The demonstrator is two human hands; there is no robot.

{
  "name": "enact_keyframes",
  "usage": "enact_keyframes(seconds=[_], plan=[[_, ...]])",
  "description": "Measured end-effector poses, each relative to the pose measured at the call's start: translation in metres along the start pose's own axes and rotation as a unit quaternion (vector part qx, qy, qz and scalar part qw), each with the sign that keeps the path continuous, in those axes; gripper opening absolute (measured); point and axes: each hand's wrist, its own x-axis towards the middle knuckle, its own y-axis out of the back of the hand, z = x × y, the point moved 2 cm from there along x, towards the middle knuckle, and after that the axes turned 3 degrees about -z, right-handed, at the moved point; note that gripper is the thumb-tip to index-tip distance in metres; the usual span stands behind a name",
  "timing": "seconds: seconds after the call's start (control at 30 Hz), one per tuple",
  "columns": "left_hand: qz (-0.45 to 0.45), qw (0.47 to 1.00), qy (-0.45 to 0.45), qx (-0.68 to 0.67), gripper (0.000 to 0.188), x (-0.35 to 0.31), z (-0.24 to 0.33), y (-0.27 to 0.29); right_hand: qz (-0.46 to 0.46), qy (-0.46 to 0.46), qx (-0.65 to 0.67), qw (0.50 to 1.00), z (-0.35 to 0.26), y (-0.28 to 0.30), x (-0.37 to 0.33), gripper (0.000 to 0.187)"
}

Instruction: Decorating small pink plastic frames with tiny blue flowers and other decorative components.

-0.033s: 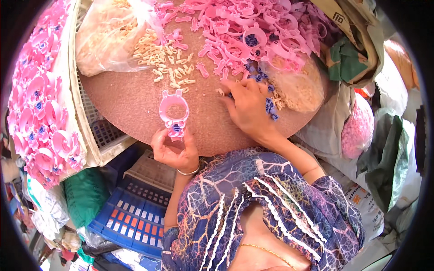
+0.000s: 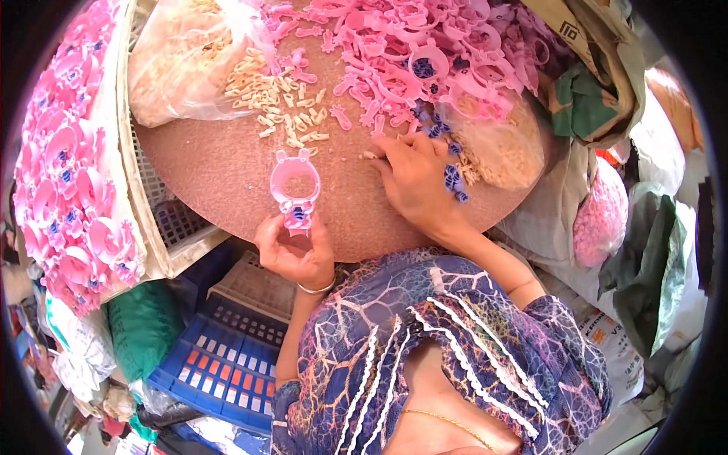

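Between the thumb and fingers of my left hand (image 2: 297,254) is the lower end of a pink plastic toy part (image 2: 296,182). The part has a large ring with small ears at its top and a blue coiled piece set in its body. My right hand (image 2: 418,178) rests at the middle right of the round table, fingers bent in a pinch. A small cream plastic piece (image 2: 369,155) shows at its fingertips. Beside that hand lie several blue coiled pieces (image 2: 454,180). The palm and the lower fingers of the right hand are hidden.
Pink parts (image 2: 455,45) are heaped at the table's far side. Loose cream pieces (image 2: 303,117) lie by a clear bag (image 2: 182,68); another bag (image 2: 504,148) sits at right. At left, a crate (image 2: 171,205) stands beside assembled pink toys (image 2: 68,182). Sacks (image 2: 591,220) crowd the right.
The pink toy part in my left hand has shifted slightly to the right. My right hand stays in nearly the same place.
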Motion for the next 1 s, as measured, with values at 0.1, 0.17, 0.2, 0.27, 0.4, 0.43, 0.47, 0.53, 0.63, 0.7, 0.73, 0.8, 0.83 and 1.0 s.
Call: enact_keyframes(seconds=[0.1,0.17,0.2,0.27,0.4,0.43,0.47,0.53,0.63,0.7,0.73,0.8,0.83,1.0], plan=[[0.004,1.000,0.004,0.011,0.062,0.006,0.007,-0.002,0.048,0.028,0.032,0.998,-0.002,0.001,0.004,0.033],[-0.123,0.979,-0.043,0.156,0.062,0.016,0.019,0.002,0.092,0.051,0.062,0.993,-0.006,0.006,0.004,0.028],[-0.121,0.983,-0.024,0.138,0.057,0.017,0.017,0.001,0.081,0.009,0.160,0.984,-0.008,0.006,0.000,0.027],[-0.154,0.969,-0.035,0.190,0.051,0.025,0.026,0.001,0.063,-0.031,0.262,0.963,-0.011,0.008,0.001,0.025],[-0.186,0.966,-0.064,0.168,0.049,0.032,0.031,-0.004,0.048,0.102,0.262,0.958,-0.017,0.010,0.007,0.026],[-0.183,0.966,-0.059,0.174,0.049,0.031,0.029,-0.004,0.033,0.138,0.240,0.960,-0.018,0.008,0.007,0.027],[-0.152,0.971,-0.085,0.163,0.051,0.030,0.028,-0.005,0.028,0.140,0.245,0.959,-0.019,0.009,0.008,0.027],[-0.100,0.974,-0.121,0.163,0.056,0.027,0.024,-0.005,0.041,0.145,0.255,0.955,-0.021,0.011,0.008,0.028],[-0.098,0.974,-0.103,0.176,0.056,0.025,0.022,-0.006,0.009,0.129,0.266,0.955,-0.019,0.010,0.002,0.031],[-0.098,0.974,-0.110,0.172,0.057,0.026,0.022,-0.006,0.004,0.152,0.257,0.954,-0.018,0.008,0.001,0.033],[-0.096,0.973,-0.112,0.177,0.057,0.025,0.022,-0.005,0.000,0.177,0.248,0.953,-0.018,0.008,0.000,0.035],[-0.094,0.972,-0.113,0.182,0.057,0.027,0.022,-0.005,-0.001,0.175,0.246,0.953,-0.019,0.008,0.000,0.037],[-0.107,0.972,-0.118,0.171,0.058,0.028,0.023,-0.006,0.000,0.173,0.244,0.954,-0.019,0.008,0.000,0.038],[-0.119,0.970,-0.130,0.166,0.058,0.029,0.025,-0.005,-0.014,0.196,0.239,0.951,-0.024,0.010,0.006,0.036]])
